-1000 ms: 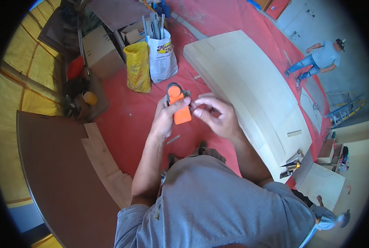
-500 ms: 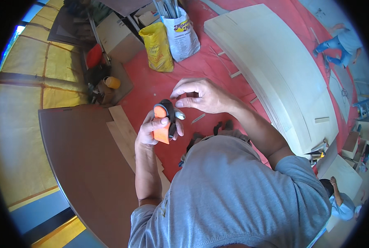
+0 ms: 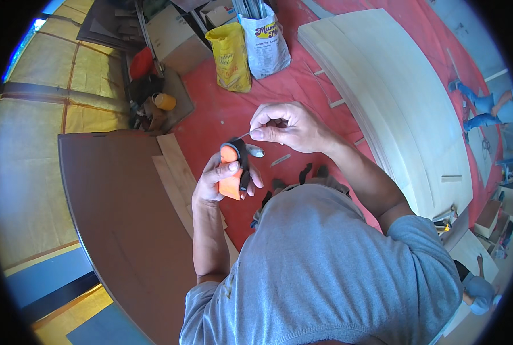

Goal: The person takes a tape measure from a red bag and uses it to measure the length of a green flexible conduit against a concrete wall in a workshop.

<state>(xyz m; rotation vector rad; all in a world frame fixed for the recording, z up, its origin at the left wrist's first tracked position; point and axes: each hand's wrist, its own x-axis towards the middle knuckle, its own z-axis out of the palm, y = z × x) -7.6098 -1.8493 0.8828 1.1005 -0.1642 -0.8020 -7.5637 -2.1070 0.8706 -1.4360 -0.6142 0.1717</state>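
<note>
My left hand [image 3: 211, 181] is closed round an orange and black tool [image 3: 230, 183] that looks like a chalk line reel, held upright in front of my chest. The thumb lies on its orange face, and the fingers wrap behind the black side. Something pale grey covers one fingertip [image 3: 255, 151] of this hand. Just above and right of the reel, my right hand [image 3: 285, 126] pinches a thin line [image 3: 245, 135] between thumb and forefinger. This line runs to the reel's black top. The tips of the curled right fingers are partly hidden.
A large brown panel [image 3: 124, 213] stands at left beside narrow wooden strips [image 3: 176, 172]. Pale boards [image 3: 388, 109] are stacked at right. Yellow [image 3: 230, 60] and white [image 3: 265, 49] sacks stand ahead on red floor covering [image 3: 210, 109]. Two other people [image 3: 489, 109] [image 3: 477, 287] are at far right.
My right thumb and forefinger have come together at the reel's top and now pinch the thin line. My left hand still holds the reel. The view has shifted slightly.
</note>
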